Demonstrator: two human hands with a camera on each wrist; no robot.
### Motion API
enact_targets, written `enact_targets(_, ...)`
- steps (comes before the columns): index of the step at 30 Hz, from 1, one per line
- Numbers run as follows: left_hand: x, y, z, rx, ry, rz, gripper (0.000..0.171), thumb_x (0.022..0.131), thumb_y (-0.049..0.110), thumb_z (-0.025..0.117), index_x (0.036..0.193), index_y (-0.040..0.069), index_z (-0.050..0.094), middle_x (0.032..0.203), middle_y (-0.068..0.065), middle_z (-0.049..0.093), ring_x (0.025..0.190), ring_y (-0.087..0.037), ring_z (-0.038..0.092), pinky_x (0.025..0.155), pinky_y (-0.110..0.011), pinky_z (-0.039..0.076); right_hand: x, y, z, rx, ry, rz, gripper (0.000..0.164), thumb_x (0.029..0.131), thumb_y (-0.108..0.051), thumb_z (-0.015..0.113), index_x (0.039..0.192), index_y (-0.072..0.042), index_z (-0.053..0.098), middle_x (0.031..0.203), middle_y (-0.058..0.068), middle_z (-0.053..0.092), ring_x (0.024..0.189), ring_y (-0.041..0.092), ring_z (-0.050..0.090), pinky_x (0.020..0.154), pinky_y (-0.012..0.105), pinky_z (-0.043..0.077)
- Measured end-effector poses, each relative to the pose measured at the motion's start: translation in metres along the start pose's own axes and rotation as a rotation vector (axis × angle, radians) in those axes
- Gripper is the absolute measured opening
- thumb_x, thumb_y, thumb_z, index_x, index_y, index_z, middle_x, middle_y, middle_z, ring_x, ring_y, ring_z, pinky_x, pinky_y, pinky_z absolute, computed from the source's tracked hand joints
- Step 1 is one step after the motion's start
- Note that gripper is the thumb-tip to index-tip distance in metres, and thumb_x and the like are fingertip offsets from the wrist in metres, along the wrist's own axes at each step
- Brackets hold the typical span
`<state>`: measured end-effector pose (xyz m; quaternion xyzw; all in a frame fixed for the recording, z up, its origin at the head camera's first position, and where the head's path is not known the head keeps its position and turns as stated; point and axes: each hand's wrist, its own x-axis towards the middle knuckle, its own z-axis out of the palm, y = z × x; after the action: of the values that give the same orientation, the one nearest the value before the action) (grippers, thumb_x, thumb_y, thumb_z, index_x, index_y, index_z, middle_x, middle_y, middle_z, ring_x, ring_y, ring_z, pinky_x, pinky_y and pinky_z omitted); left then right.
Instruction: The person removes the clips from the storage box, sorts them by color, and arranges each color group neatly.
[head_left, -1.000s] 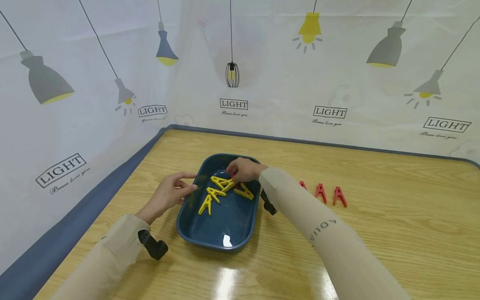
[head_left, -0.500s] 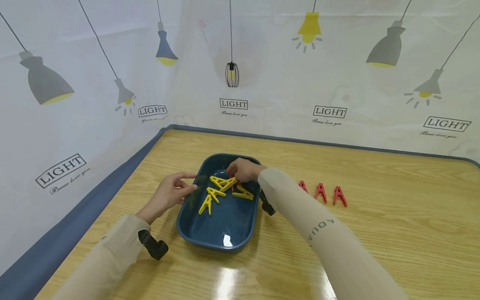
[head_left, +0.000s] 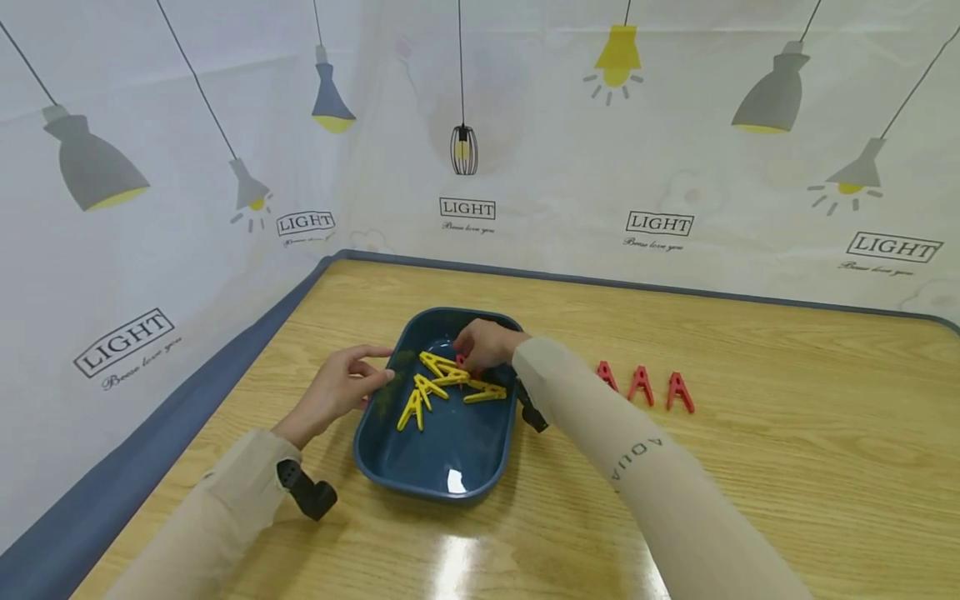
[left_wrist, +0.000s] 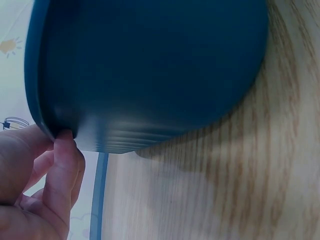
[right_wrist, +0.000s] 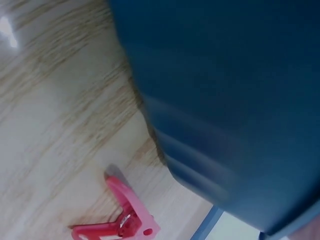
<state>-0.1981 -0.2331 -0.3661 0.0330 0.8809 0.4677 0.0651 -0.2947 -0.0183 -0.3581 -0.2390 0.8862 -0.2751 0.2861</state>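
The tub (head_left: 450, 450) holds yellow pegs (head_left: 454, 377) and apparently a red peg (head_left: 461, 362).

A wood-grain table (head_left: 825, 483) in a corner of pale, lamp-printed walls.
Behind the far edge stands the back wall (head_left: 540, 92), and along the left edge the left wall (head_left: 165, 250), both whitish and faintly creased; they meet behind the far left corner. A blue band (head_left: 157, 450) follows both edges, broader toward the near left. Printed lamps hang on drawn cords, among them a yellow lamp (head_left: 618, 52) and a blue lamp (head_left: 332, 93), above boxed "LIGHT" labels (head_left: 468, 208) (with small script underneath). White glare (head_left: 453, 562) shines at the near edge.
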Motion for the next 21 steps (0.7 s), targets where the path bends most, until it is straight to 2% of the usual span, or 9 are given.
enact_targets(11, -0.0014, 0.0014, -0.0007, -0.008, -0.011, -0.001, 0.042, 0.087, 0.019, 0.058, 0.127, 0.008, 0.048, 0.092, -0.018, 0.060, 0.062, -0.018, 0.051, 0.060, -0.033, 0.051, 0.0006, -0.0016, 0.0036, -0.002, 0.008, 0.006, 0.036, 0.083, -0.002, 0.060, 0.118, 0.004, 0.054, 0.100, 0.014, 0.060, 0.083, 0.019, 0.061, 0.069, 0.024, 0.049)
enact_targets(21, -0.0018, 0.0031, -0.0008, 0.002, -0.007, -0.009, 0.042, 0.087, 0.019, 0.058, 0.127, 0.009, 0.048, 0.092, -0.017, 0.060, 0.061, -0.018, 0.051, 0.060, -0.033, 0.051, 0.0001, -0.0020, 0.0036, -0.065, 0.019, -0.023, 0.029, 0.082, -0.004, 0.062, 0.110, 0.001, 0.059, 0.088, 0.008, 0.061, 0.074, 0.015, 0.059, 0.064, 0.022, 0.048)
